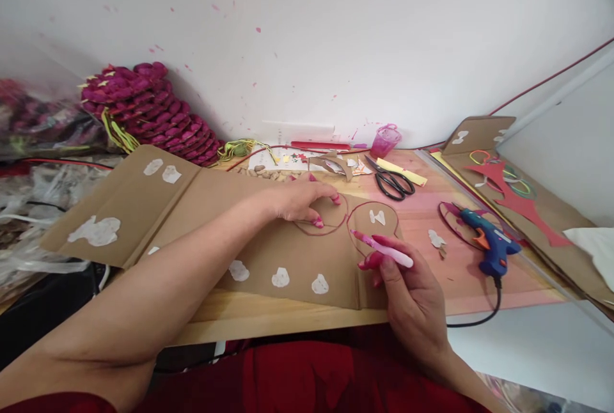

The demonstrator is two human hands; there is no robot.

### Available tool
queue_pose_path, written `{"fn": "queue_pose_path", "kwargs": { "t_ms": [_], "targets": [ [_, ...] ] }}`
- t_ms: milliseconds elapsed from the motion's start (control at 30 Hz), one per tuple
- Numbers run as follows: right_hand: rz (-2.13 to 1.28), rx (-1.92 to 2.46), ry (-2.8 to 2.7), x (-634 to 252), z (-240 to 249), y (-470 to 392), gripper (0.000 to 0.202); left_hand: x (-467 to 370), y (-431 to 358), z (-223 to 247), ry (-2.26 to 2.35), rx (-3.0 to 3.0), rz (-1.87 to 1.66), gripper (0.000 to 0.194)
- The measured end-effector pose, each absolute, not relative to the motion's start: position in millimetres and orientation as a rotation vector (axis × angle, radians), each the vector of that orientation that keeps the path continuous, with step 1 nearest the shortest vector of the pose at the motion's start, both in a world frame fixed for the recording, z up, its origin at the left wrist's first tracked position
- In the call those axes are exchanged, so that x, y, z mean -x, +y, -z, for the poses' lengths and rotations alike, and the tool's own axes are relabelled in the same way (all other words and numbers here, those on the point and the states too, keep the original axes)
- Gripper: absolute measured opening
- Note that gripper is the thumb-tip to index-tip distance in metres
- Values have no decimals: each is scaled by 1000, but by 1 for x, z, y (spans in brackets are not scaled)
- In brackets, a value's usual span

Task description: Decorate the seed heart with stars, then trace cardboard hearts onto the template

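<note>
A long piece of brown cardboard (283,253) lies flat on the wooden table, with torn white paper patches stuck on it. Two rounded outlines are drawn in dark red near its right end. My left hand (307,201) rests over the left outline, its fingers spread and stained pink. In my right hand (407,279) is a pink and white pen (391,253), held between fingers and thumb, its tip over the right outline. The right outline (398,224) surrounds one small white patch.
Black scissors (393,181) and paper scraps (336,163) lie behind the cardboard. A blue glue gun (496,250) with a cable sits at right, near red cutouts (527,211). Magenta braided bundles (148,112) and plastic bags (71,195) are at left. A pink cup (385,140) stands by the wall.
</note>
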State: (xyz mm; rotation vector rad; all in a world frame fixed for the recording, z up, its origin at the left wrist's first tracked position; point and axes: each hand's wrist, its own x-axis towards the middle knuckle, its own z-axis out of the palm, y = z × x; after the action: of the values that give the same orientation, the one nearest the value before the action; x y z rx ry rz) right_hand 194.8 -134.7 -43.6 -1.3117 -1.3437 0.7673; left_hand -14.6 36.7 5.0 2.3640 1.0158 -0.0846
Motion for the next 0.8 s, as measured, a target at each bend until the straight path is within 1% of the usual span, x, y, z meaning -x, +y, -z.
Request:
{"fn": "queue_pose_path", "kwargs": {
  "t_ms": [267, 467, 800],
  "targets": [
    [-730, 1244, -1665, -173, 18, -114, 20, 21, 40, 4, 963, -2356, 2, 52],
    [-566, 1255, -1878, -161, 19, -97, 16, 20, 41, 3, 942, -2382, -4, 52],
    [-561, 1187, -1976, -153, 21, -88, 16, 20, 43, 2, 970, -2365, 24, 54]
  ]
}}
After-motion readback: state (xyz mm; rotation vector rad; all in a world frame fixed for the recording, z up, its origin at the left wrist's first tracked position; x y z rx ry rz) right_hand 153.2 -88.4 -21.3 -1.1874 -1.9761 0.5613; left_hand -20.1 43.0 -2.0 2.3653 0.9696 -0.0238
